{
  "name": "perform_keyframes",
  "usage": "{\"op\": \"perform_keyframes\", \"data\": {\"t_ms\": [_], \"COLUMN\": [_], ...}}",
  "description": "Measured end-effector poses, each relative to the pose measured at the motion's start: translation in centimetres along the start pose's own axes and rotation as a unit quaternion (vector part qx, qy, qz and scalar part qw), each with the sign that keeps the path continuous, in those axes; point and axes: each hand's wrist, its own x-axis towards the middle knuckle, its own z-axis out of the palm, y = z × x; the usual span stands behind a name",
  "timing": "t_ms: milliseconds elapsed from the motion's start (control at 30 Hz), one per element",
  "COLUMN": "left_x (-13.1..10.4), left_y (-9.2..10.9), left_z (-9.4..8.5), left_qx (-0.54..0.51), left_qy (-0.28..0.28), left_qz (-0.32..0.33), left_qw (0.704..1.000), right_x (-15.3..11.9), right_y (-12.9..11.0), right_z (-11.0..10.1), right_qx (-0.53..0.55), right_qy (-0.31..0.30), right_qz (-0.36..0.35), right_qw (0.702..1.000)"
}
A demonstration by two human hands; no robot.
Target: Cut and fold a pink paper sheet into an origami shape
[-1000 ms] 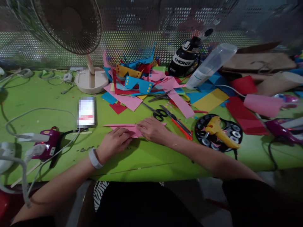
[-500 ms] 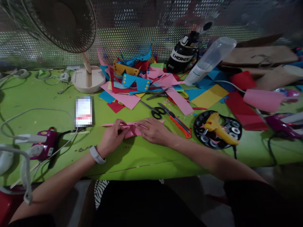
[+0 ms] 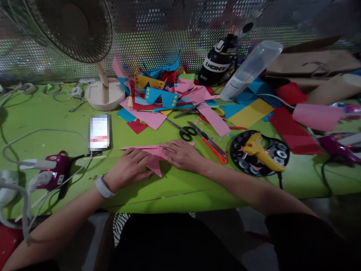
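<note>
A folded pink paper piece lies on the green table in front of me, with a long narrow strip along its top and a pointed flap toward me. My left hand rests flat over its left part, fingers spread. On the right part, my right hand presses the paper, its fingertips near the middle fold; the thumb side is partly hidden. Just beyond my right hand are black-handled scissors and an orange utility knife.
A phone and a purple power socket with cables are at left. Behind stand a fan, a paper pile and a black bottle. A yellow glue gun lies on a black tray at right.
My left hand has let go of its pinch on the paper, moved slightly left and flattened. The pointed pink flap now shows between the hands. My right hand has barely moved.
</note>
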Motion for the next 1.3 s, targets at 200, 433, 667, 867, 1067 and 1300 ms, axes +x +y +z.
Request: {"op": "perform_keyframes", "data": {"t_ms": [200,433,667,867,1067,1300], "left_x": [0.2,0.2,0.8,0.5,0.8,2.0], "left_y": [-0.5,-0.6,-0.5,-0.5,-0.5,-0.1], "left_z": [0.2,1.3,0.8,0.8,2.3,3.3], "left_qx": [0.009,-0.059,-0.104,-0.114,-0.171,-0.261], "left_qy": [-0.013,0.0,-0.027,-0.013,0.033,0.048], "left_qz": [0.076,0.023,0.024,-0.008,-0.083,-0.262], "left_qw": [0.997,0.998,0.994,0.993,0.981,0.928], "right_x": [0.0,0.1,0.0,0.0,0.0,0.0], "right_y": [-0.1,0.0,-0.1,0.0,0.0,-0.1], "right_z": [-0.2,-0.3,-0.2,-0.1,-0.1,0.0], "right_qx": [0.001,0.005,0.022,0.024,0.003,0.015], "right_qy": [-0.02,-0.026,-0.028,-0.033,-0.025,-0.019], "right_qz": [0.008,0.01,0.019,0.02,0.012,0.02], "right_qw": [1.0,1.0,0.999,0.999,1.0,0.999]}}
